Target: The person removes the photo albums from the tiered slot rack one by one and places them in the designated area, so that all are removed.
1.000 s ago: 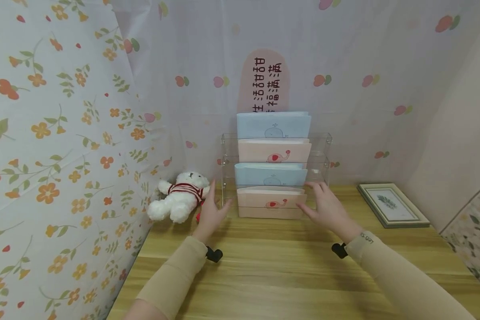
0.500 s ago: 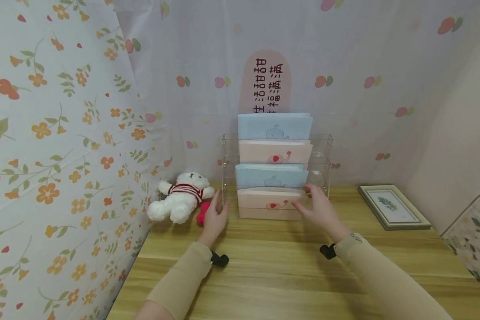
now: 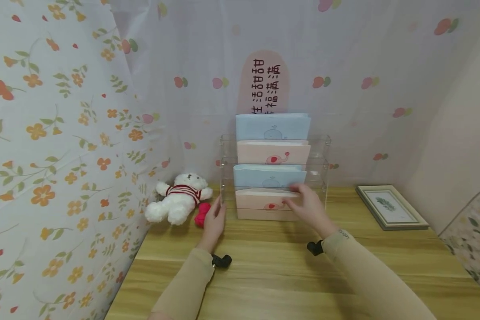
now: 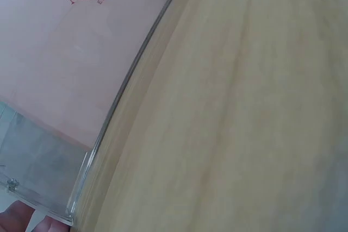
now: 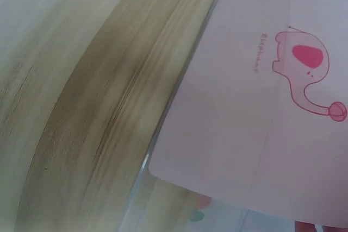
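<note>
A clear tiered file rack (image 3: 317, 172) stands upright on the wooden table, holding blue and pink folders in stepped rows. My left hand (image 3: 214, 224) holds the rack's left side near its base, with fingertips (image 4: 16, 217) at the outer wall in the left wrist view. With thumb in front and fingers behind its top edge, my right hand (image 3: 313, 211) pinches the front pink folder (image 3: 251, 201), printed with a red elephant. Directly behind it is a blue whale folder (image 3: 254, 176). Higher up are another pink folder (image 3: 252, 152) and another blue folder (image 3: 251, 126).
Left of the rack, a white teddy bear (image 3: 172, 204) in a striped top leans back beside a small red item (image 3: 202, 215). A framed leaf picture (image 3: 391, 208) lies at the right. A patterned cloth wall (image 3: 200, 58) rises close behind the rack.
My right hand has moved left and inward from the rack's right side onto the front pink folder's top edge. My left hand has drawn in and closed on the rack's left side.
</note>
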`<action>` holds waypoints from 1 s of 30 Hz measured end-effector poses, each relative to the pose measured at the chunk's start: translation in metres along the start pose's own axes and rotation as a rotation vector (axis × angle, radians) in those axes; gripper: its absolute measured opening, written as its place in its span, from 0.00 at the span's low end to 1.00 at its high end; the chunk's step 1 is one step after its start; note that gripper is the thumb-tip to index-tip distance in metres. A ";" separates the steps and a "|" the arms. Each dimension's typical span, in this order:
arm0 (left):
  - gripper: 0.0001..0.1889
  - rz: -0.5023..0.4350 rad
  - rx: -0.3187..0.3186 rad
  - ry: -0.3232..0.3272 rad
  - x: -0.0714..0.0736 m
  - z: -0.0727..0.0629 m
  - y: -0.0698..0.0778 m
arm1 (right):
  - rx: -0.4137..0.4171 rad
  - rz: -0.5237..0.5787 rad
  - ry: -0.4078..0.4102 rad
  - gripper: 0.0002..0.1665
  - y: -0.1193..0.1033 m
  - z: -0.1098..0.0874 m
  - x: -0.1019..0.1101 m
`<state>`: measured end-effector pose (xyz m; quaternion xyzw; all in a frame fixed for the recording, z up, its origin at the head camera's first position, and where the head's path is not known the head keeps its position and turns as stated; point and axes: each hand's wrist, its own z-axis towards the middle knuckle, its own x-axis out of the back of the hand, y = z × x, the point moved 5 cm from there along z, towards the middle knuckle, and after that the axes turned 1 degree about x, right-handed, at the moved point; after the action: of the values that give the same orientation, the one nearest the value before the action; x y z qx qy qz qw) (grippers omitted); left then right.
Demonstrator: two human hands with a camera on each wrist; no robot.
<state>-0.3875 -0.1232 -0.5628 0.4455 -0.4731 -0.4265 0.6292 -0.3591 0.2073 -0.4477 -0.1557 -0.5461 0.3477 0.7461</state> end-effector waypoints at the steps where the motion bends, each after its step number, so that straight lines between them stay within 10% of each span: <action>1: 0.28 -0.001 0.000 0.003 0.001 0.001 -0.001 | 0.003 0.005 0.001 0.28 -0.001 0.001 -0.001; 16: 0.25 0.024 -0.013 0.031 0.012 -0.003 -0.003 | -0.028 0.019 -0.079 0.22 0.006 0.005 -0.018; 30: 0.26 -0.010 -0.005 -0.009 0.003 0.000 -0.001 | 0.012 0.049 0.102 0.10 -0.008 0.005 -0.011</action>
<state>-0.3871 -0.1266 -0.5631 0.4445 -0.4727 -0.4327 0.6259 -0.3623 0.1939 -0.4487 -0.1819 -0.5014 0.3608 0.7650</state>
